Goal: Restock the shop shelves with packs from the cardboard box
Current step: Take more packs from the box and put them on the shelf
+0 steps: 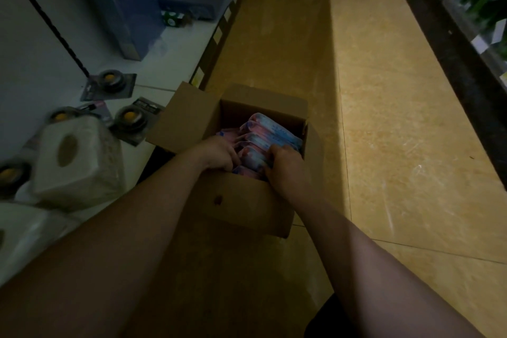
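Reaching into the cardboard box [247, 200] with both arms, we judge ourselves to be at the picking step: gathering a bundle of packs [270, 132] to carry over to the shelf [170, 57]. The box stands open on the floor [384, 145] of the aisle, just beside the low shelf on the left. The pink and blue packs stand on edge in a row inside, and the box looks well filled, so most of the restocking seems to lie ahead of us.

Our left hand [219, 152] is at the left end of the near packs, its fingers [233, 163] curled down between them, tips out of sight. Our right hand [286, 166] is at the right end, fingers [274, 152] hooked narrowly over the top edge of the same packs. Both seem to grip the bundle between them; how many packs are caught we cannot tell.

The next move calls for a firm squeeze from both sides and a straight lift clear of the box walls, then a swing left. On the shelf lie rolls of tissue [76, 162] and carded round items [129, 118] near us, with blue boxes [123, 14] farther along, so we would need a bare patch.
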`<control>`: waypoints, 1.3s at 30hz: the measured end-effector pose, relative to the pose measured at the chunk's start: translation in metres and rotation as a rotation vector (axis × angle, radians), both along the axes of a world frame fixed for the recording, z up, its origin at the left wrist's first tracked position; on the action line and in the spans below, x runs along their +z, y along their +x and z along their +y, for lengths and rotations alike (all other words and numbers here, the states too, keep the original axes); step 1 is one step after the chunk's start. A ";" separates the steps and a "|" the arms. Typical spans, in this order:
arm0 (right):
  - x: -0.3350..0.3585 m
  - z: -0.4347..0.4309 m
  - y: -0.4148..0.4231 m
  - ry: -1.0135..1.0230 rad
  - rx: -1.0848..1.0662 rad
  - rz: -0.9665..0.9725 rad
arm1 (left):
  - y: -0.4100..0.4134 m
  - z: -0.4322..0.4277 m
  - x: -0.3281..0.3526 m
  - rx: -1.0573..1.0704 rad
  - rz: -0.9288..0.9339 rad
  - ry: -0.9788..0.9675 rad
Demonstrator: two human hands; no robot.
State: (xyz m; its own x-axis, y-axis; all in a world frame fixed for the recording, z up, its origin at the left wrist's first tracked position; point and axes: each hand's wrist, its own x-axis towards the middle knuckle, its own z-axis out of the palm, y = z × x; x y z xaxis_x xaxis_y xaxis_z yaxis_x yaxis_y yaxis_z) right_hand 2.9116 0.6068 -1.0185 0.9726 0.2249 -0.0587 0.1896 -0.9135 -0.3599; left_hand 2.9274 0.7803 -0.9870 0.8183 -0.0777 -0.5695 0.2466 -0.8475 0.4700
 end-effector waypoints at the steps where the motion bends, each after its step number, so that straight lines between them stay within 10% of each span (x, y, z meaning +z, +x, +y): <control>1: -0.001 0.000 0.000 -0.005 -0.008 -0.005 | 0.001 0.001 0.004 0.011 0.026 -0.018; 9: 0.000 -0.001 0.001 -0.010 -0.023 0.003 | 0.003 0.005 0.005 0.019 0.085 -0.023; 19: 0.003 -0.002 0.000 0.007 0.014 0.011 | -0.013 0.000 -0.022 -0.092 -0.432 0.197; 39: 0.027 -0.015 -0.002 0.466 0.059 0.251 | -0.006 -0.001 0.020 0.408 -0.738 -0.331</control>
State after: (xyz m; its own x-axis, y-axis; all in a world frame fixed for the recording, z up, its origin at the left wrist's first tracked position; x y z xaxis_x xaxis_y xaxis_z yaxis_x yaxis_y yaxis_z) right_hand 2.9092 0.5919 -0.9919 0.9262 0.3369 -0.1690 0.0917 -0.6363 -0.7660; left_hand 2.9216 0.7793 -0.9674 0.9664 0.2319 0.1106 0.0377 -0.5539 0.8317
